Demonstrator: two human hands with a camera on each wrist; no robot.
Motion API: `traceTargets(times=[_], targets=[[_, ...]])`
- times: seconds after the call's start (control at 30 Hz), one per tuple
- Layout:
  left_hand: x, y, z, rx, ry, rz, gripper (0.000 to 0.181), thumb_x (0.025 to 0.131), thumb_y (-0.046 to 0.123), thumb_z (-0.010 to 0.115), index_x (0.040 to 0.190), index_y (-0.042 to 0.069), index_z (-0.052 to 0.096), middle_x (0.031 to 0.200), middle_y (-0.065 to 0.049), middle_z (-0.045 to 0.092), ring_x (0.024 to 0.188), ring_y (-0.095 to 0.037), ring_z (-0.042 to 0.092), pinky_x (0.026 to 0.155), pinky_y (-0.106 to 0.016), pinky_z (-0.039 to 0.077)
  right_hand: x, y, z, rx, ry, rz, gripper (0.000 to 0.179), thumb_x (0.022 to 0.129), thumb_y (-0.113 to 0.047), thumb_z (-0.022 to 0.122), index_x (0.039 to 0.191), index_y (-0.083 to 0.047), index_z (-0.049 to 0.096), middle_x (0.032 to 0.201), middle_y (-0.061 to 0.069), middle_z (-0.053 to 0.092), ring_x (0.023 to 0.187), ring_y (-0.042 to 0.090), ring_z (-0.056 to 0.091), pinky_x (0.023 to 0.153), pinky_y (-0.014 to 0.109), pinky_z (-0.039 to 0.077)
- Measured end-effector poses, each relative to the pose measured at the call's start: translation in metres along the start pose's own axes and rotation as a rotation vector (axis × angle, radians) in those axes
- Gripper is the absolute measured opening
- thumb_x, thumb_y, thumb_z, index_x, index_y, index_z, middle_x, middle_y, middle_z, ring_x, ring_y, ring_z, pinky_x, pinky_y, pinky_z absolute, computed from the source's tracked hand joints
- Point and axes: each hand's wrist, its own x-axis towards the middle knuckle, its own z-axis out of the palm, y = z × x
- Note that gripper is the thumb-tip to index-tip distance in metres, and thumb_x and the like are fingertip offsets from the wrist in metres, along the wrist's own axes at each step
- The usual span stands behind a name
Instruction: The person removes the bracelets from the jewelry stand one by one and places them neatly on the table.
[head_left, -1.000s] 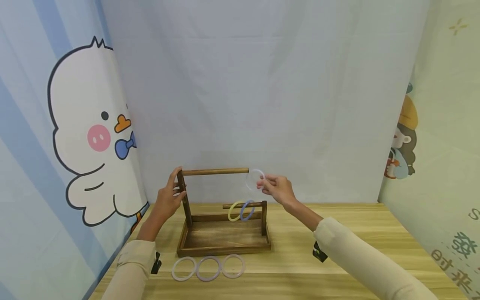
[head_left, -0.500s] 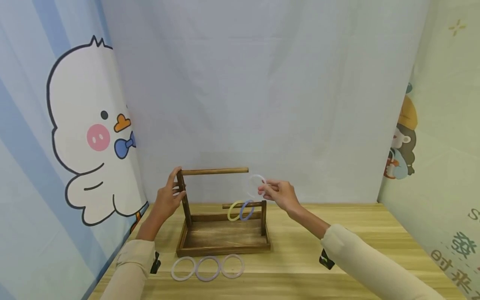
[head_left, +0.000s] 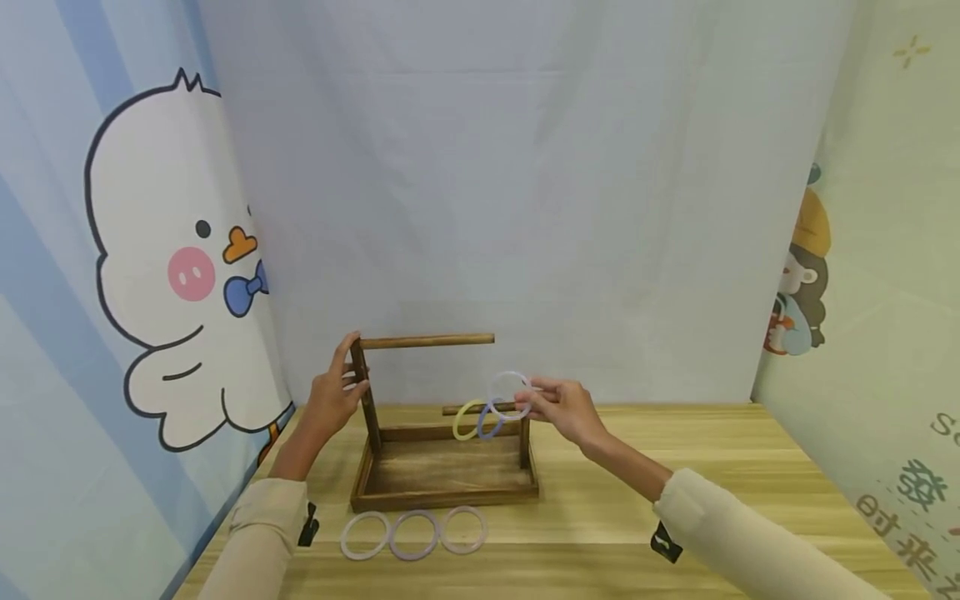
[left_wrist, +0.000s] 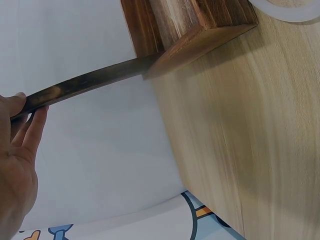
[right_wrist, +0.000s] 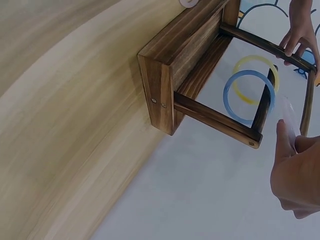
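My left hand (head_left: 332,403) grips the tall left post (left_wrist: 82,85) of a dark wooden rack near its top. My right hand (head_left: 568,412) pinches a clear, whitish bangle (head_left: 512,373) by its right side. In the head view this bangle overlaps the short right post, in front of or above the lower bar (head_left: 452,410); whether they touch I cannot tell. A yellow bangle (head_left: 457,423) and a blue bangle (right_wrist: 226,100) hang on that lower bar. The upper bar (head_left: 427,341) carries nothing.
The rack's shallow tray base (head_left: 442,502) stands on a wood-grain table (head_left: 637,533). In front lie a white bangle (head_left: 365,557), a purple bangle (head_left: 414,557) and a pale pinkish bangle (head_left: 463,552) in a row. A pale curtain (head_left: 570,208) hangs behind.
My right hand has lowered the clear bangle from beside the upper bar's free end to the lower bar's height, shifting slightly right at first. The left hand keeps its grip on the post.
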Motion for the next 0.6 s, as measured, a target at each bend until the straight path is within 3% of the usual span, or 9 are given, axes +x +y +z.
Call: traceTargets(times=[0.33,0.6], targets=[[-0.002,-0.002,0.000,-0.009,0.001,0.002,0.093,0.096,-0.009,0.069,0.166,0.025,0.018,0.127,-0.036,0.063,0.111,-0.050,0.068,0.089,-0.055,0.062,-0.024,0.022,0.007,0.003,-0.100,0.000,0.047,0.107,-0.002,0.057,0.145,0.019,0.043,0.120,0.032,0.069,0.112,0.047,0.068,0.094,0.040,0.061],[0.000,-0.001,-0.001,-0.002,0.002,-0.007,0.093,0.096,-0.008,0.069,0.166,0.025,0.018,0.128,-0.037,0.063,0.111,-0.050,0.068,0.089,-0.055,0.062,-0.042,0.038,0.017,0.022,-0.161,0.062,0.047,0.106,-0.006,0.060,0.144,0.018,0.047,0.116,0.029,0.072,0.107,0.041,0.072,0.091,0.039,0.063]])
